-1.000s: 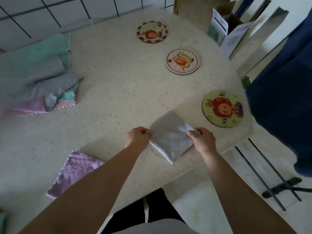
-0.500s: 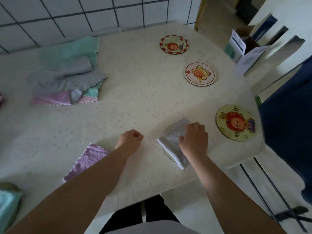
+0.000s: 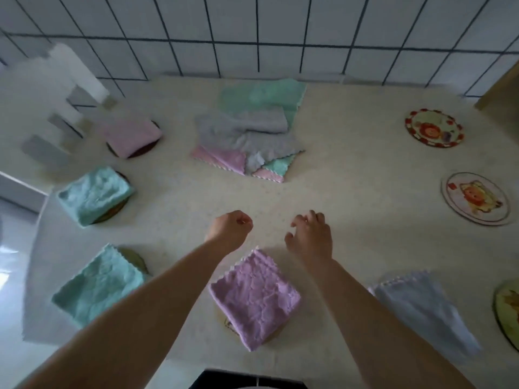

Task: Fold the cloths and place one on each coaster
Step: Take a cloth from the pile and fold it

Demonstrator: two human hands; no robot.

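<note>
Head cam: L grip [image 3: 230, 228] clenched empty, R grip [image 3: 310, 235] released; cloth pile [image 3: 250, 130] beyond.

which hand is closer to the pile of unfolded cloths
Left, narrowly. The left hand sits just below the cloth pile; the right hand is below and further right.

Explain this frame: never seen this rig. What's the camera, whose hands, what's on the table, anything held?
No robot here: a person wears one wide-angle head camera looking down at their own arms. The left hand is curled, the right hand loosely curled; both hold nothing. On the table folded cloths sit on coasters: a pink one, two teal ones, a purple one and a grey one that hides its coaster. A pile of unfolded cloths lies near the wall. Three bare coasters wait on the right.
</note>
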